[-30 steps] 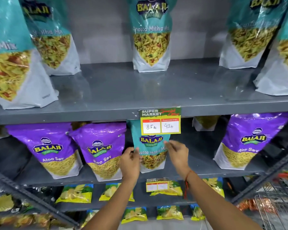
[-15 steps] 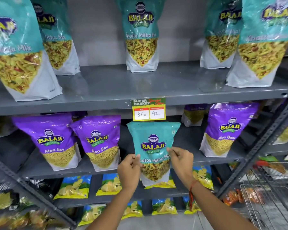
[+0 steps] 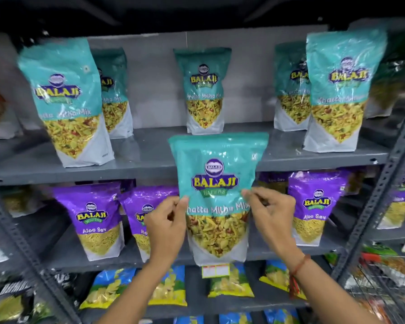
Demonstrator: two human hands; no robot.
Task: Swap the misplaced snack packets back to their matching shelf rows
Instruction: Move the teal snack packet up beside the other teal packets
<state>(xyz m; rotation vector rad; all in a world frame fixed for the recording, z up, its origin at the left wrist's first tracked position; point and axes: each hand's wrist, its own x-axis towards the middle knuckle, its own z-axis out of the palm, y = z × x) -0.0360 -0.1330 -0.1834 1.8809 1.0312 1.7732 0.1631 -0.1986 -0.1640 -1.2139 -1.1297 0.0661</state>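
Observation:
A teal Khatta Mitha Mix packet (image 3: pixel 216 183) is held upright in front of the shelves, its top level with the upper shelf (image 3: pixel 150 164). My left hand (image 3: pixel 167 226) pinches its left edge and my right hand (image 3: pixel 272 217) pinches its right edge. Matching teal packets (image 3: pixel 68 101) (image 3: pixel 205 90) (image 3: pixel 339 90) stand on the upper shelf. Purple Aloo Sev packets (image 3: pixel 96 218) (image 3: pixel 316 204) stand on the middle shelf (image 3: pixel 313 247), behind and beside the held packet.
A gap lies on the upper shelf between the centre and left teal packets. Blue and yellow chip packets (image 3: pixel 108 288) fill the lower shelf. A grey slotted upright (image 3: pixel 384 183) runs at the right, with a wire basket (image 3: pixel 384 288) below it.
Both hands have pulled the teal packet out from the purple row on the middle shelf and lifted it toward the upper shelf. The view has tilted upward.

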